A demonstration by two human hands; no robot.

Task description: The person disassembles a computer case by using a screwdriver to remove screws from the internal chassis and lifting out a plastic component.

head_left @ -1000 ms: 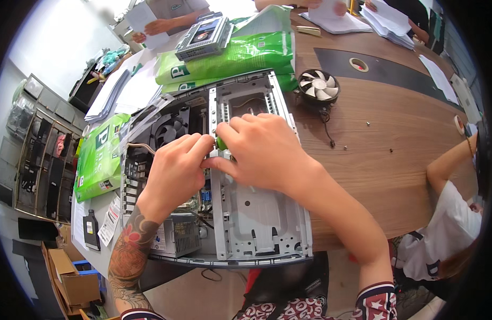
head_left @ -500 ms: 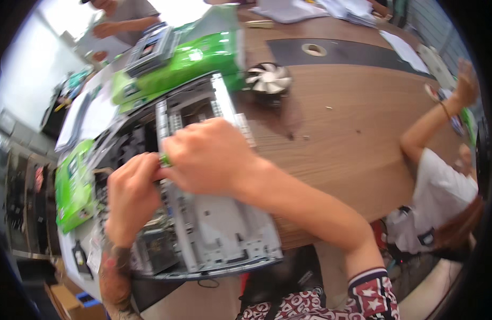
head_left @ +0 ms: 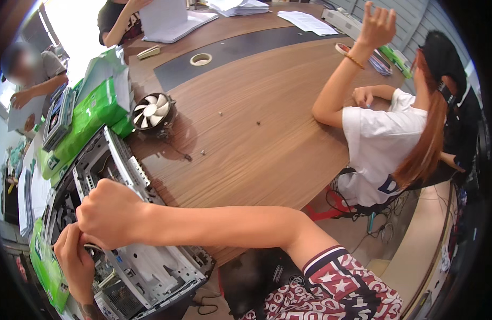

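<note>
Silver metal computer case [head_left: 152,269] is seen at lower left, at the table [head_left: 246,160] edge. Over it, the right hand [head_left: 111,214] is fisted, left hand [head_left: 75,258] curled; anything pinched cannot be told. Either could be scraped by a slip against bare metal.

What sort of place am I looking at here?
Probably an office or meeting room doubling as a computer repair spot: an opened computer case sits on a big wooden table, with a loose cooling fan nearby and a stack of paper on the far side.
</note>
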